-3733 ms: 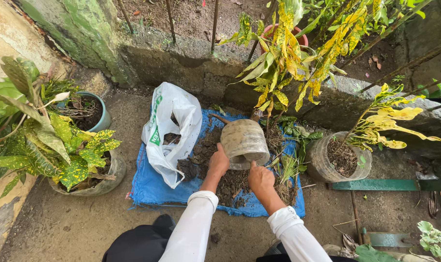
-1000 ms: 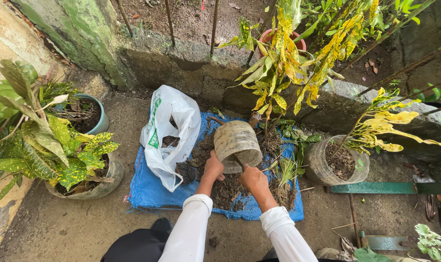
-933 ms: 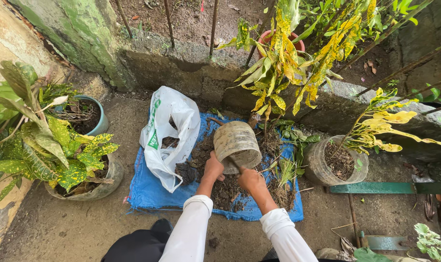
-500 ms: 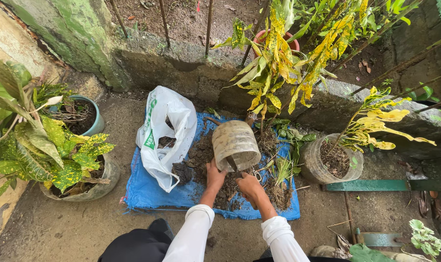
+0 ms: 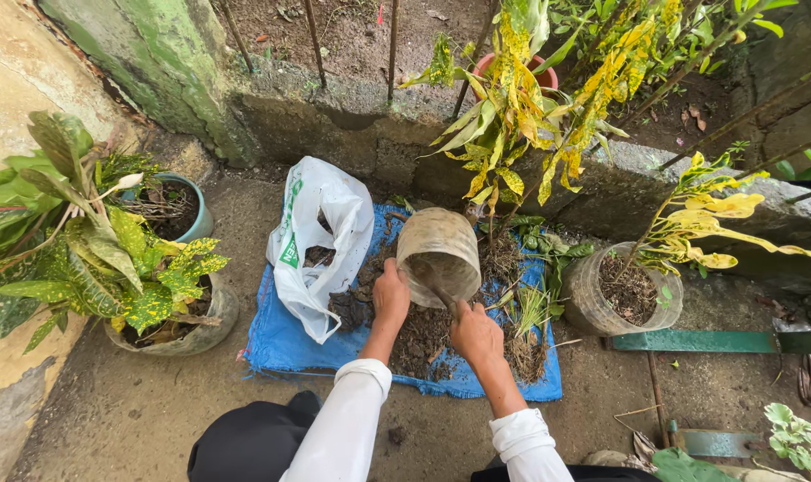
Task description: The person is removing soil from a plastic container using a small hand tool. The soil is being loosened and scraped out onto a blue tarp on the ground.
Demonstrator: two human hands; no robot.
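Observation:
A cut clear plastic pot (image 5: 441, 245), dirty with soil, lies tilted over a pile of dark soil (image 5: 419, 335) on a blue sheet (image 5: 280, 344). My left hand (image 5: 390, 296) grips the pot's left side near its mouth. My right hand (image 5: 475, 332) is closed on a dark narrow tool (image 5: 438, 290), and the tool's tip reaches into the pot's mouth. Both arms wear white sleeves.
A white plastic bag (image 5: 320, 232) holding soil stands on the sheet's left. Potted leafy plants (image 5: 169, 312) and a blue pot (image 5: 187, 205) sit at the left. A clear pot with a yellow-leaved plant (image 5: 624, 290) is at the right, and a stone wall (image 5: 352, 134) runs behind.
My right hand has come up from the soil pile to the pot's mouth with the tool. The left hand keeps its hold and the pot has tipped a little toward me.

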